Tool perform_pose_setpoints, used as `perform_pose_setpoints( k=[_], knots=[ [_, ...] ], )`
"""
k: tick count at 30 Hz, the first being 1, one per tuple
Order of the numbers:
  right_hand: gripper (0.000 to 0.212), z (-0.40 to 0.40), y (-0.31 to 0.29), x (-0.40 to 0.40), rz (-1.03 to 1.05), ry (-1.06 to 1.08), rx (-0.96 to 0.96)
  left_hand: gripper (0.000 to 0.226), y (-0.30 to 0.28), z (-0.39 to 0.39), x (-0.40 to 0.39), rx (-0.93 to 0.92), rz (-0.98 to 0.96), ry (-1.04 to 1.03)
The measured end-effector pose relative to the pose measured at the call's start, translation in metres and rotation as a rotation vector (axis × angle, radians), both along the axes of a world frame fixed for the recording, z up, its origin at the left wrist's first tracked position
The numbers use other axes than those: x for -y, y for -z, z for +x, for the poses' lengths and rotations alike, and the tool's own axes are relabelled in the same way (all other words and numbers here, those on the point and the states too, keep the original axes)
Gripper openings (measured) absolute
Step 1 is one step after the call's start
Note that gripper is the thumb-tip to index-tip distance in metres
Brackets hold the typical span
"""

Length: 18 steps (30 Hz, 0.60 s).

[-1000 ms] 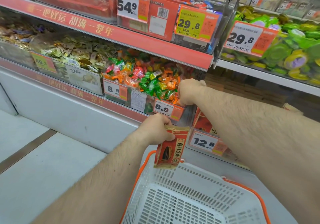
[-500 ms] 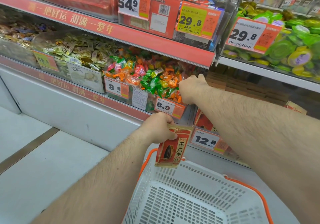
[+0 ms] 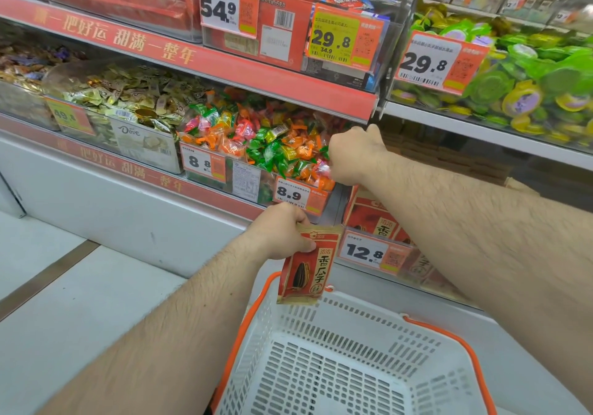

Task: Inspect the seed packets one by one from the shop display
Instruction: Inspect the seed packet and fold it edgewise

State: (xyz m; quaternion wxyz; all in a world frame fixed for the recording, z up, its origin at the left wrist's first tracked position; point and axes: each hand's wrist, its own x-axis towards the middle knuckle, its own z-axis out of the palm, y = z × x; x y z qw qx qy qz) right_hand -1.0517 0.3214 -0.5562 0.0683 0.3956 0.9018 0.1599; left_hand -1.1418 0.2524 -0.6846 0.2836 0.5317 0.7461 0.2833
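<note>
- From the head view, we see the left hand (image 3: 282,231) pinching the top edge of a red seed packet (image 3: 308,267) between thumb and curled fingers, so the packet hangs upright with its printed front toward us.
- The packet hangs just above the far rim of a white shopping basket (image 3: 337,360) with orange handles, which sits near us at the bottom of the view.
- We see the right hand (image 3: 353,154) reaching farther in, at the right end of the bin of coloured wrapped sweets (image 3: 256,145), just under the red shelf edge (image 3: 205,64).
- Its fingers are curled away from us, and we cannot tell whether they hold anything.
- More red seed packets (image 3: 372,218) stand on the lower shelf, right of the held packet and below the right forearm, behind a price tag reading 12.8 (image 3: 369,251).
- A price tag reading 8.9 (image 3: 293,193) hangs on the front of the sweet bin, just above the left hand.
- To the left we see a bin of gold-wrapped chocolates (image 3: 128,100) with a Dove label.
- On the upper shelf stand red boxes with price tags 54.9 (image 3: 221,6) and 29.8 (image 3: 333,35).
- To the far right lies a bin of green and yellow jelly cups (image 3: 529,77).
</note>
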Motion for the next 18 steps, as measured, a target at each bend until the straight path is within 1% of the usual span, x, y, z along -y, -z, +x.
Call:
perform_pose_setpoints(
  k=[1,3,5,7,9,11,15,18],
  knots=[
    [0.024,0.002,-0.001,0.0,0.041,-0.021,-0.006,0.017,-0.001,0.0,0.0,-0.002,0.002,-0.003],
    [0.032,0.007,-0.002,0.003,0.055,-0.043,0.009,0.015,-0.001,0.001,0.001,0.003,0.002,-0.013],
    [0.032,0.008,0.002,-0.001,0.035,-0.037,0.026,0.015,-0.002,0.002,0.001,0.003,0.003,-0.017],
    [0.024,0.005,0.006,-0.006,0.02,-0.032,-0.008,0.016,-0.003,0.003,0.002,-0.011,0.008,-0.011],
    [0.01,0.002,0.011,-0.012,0.024,-0.058,-0.145,0.016,-0.005,0.002,0.002,-0.018,0.015,-0.003],
    [0.012,0.003,0.017,-0.011,-0.002,-0.11,-0.29,0.017,-0.009,-0.001,0.004,-0.003,0.03,0.001],
    [0.017,0.021,0.036,0.007,-0.068,-0.291,-0.514,0.019,-0.018,-0.001,0.012,0.074,0.068,0.037],
    [0.013,0.046,0.047,0.021,-0.054,-0.396,-0.8,0.016,-0.02,0.007,0.02,0.136,0.078,0.122]
  ],
)
